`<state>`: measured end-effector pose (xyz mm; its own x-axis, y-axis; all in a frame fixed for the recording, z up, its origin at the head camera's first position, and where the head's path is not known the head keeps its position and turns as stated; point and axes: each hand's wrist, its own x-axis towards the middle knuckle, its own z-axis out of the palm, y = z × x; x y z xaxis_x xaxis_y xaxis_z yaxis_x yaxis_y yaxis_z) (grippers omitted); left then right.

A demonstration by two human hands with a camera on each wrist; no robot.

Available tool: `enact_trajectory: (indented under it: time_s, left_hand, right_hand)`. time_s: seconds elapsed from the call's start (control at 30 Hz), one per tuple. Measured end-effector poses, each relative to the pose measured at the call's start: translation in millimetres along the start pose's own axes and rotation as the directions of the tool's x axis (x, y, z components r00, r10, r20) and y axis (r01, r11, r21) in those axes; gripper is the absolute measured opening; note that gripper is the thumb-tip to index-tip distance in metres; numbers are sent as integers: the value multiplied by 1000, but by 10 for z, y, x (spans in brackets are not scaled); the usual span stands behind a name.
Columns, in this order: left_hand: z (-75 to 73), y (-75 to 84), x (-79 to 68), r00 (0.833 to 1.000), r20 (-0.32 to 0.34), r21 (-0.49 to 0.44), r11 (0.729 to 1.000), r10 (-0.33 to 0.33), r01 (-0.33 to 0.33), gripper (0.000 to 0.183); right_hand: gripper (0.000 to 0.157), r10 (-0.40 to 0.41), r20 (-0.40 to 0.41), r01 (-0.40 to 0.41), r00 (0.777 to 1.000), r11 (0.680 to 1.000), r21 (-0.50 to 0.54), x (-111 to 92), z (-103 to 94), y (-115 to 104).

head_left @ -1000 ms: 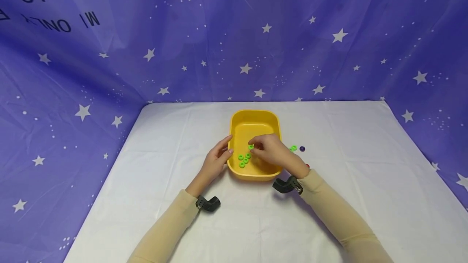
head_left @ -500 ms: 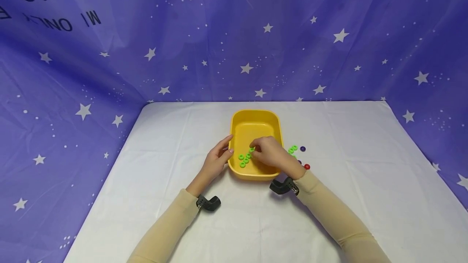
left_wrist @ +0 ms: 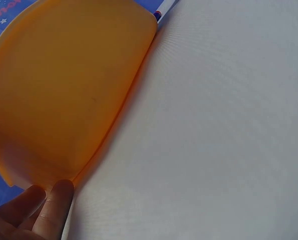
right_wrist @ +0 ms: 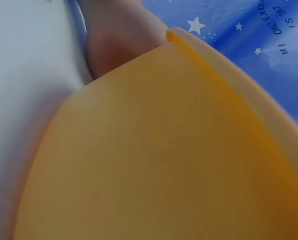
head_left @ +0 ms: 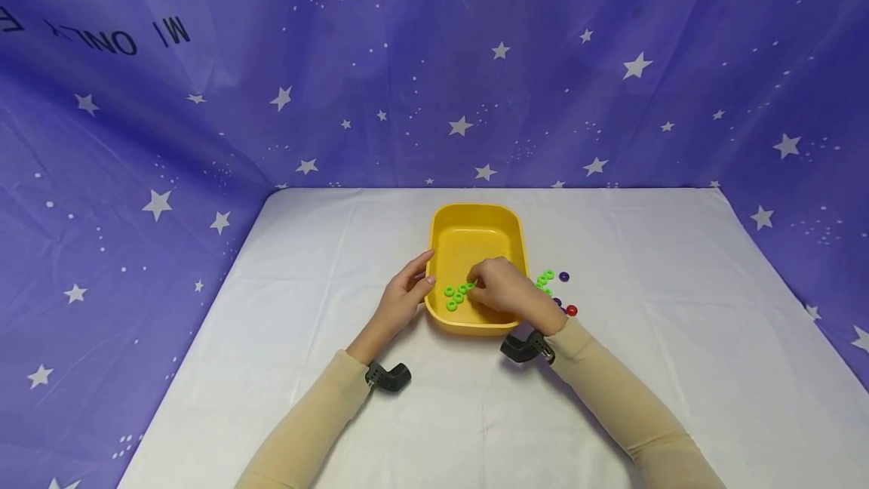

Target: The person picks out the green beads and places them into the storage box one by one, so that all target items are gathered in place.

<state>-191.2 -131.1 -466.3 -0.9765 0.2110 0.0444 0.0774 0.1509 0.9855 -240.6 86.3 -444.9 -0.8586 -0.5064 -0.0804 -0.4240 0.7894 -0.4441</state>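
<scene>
Staged tabletop booth: purple star-printed drapes [head_left: 434, 81] on three sides of white-clothed table [head_left: 652, 285].

The head camera is looking forward and down from above, taking in the yellow tub [head_left: 475, 241], the white surface [head_left: 652, 285] and the starry backdrop [head_left: 380, 44]. The left wrist camera is facing the tub from close by, catching the left fingers [left_wrist: 58, 201] low in its corner. The right wrist camera is viewing the tub's outside from very near. All three are sharing tub, surface and backdrop.
</scene>
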Motion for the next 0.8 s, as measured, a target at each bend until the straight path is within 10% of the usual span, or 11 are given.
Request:
enact_trajectory:
  time_s: [0.8]
  left_hand:
    - [11,-223,108,1000,-19,21,1000,-17,17,53]
  right_hand:
    - [19,-70,31,70,997,998,-7,10,-3,-9]
